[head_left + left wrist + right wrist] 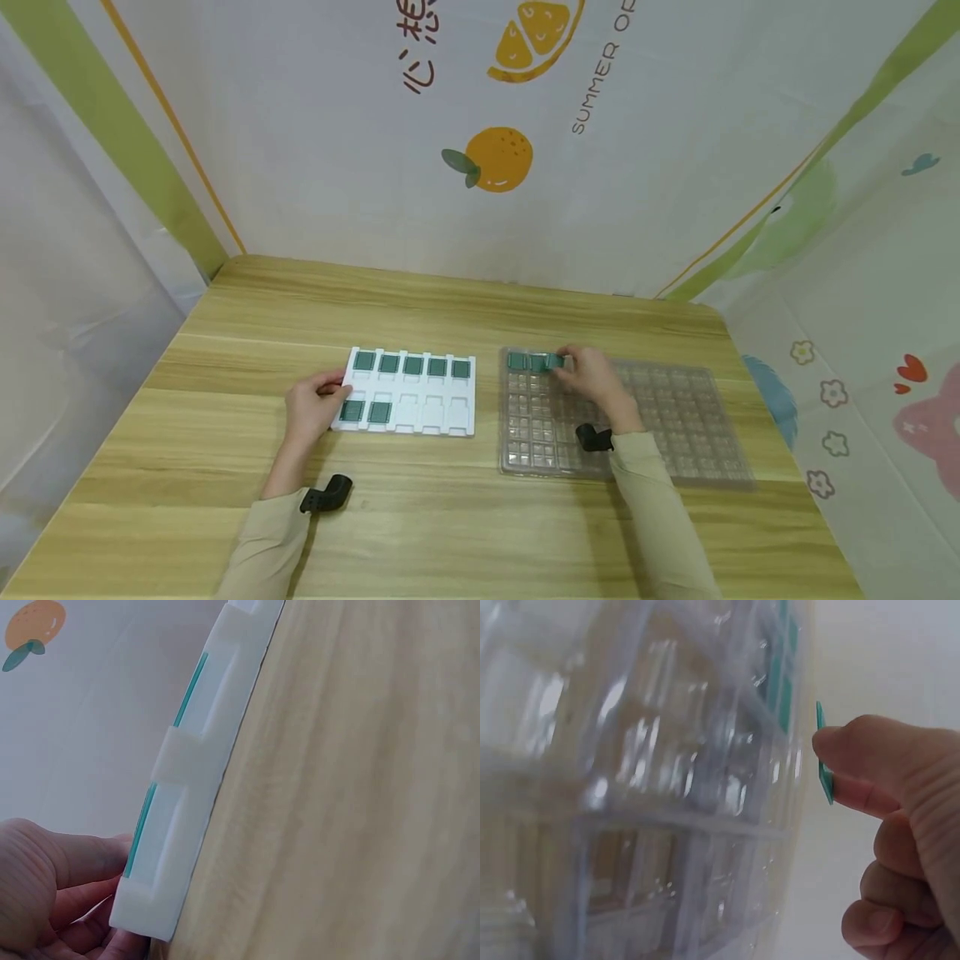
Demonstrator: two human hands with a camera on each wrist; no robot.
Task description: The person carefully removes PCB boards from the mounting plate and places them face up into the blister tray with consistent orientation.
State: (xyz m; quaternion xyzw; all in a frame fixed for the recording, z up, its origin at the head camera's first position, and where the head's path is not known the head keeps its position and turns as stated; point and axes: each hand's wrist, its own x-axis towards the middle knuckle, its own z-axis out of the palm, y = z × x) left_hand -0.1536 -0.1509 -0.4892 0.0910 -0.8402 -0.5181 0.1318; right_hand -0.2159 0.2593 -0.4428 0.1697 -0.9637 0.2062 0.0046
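A white foam tray (420, 412) lies on the table, with five green chips (413, 365) in its far row and two in the near row (366, 412). My left hand (335, 398) grips the tray's left edge, thumb on top; in the left wrist view its fingers (82, 877) press the tray's corner (161, 892). On the right lies a clear plastic blister tray (675, 417) with many small pockets. My right hand (566, 368) pinches one green chip (555, 361) over that tray's far left corner, next to two chips (527, 362) in pockets. The right wrist view shows the pinched chip (824, 769) edge-on.
The wooden table (450, 308) has printed fabric walls behind and on both sides. Bare wood lies in front of both trays and behind them. A black wrist strap mount (327, 493) sits on my left sleeve and another (594, 437) on my right.
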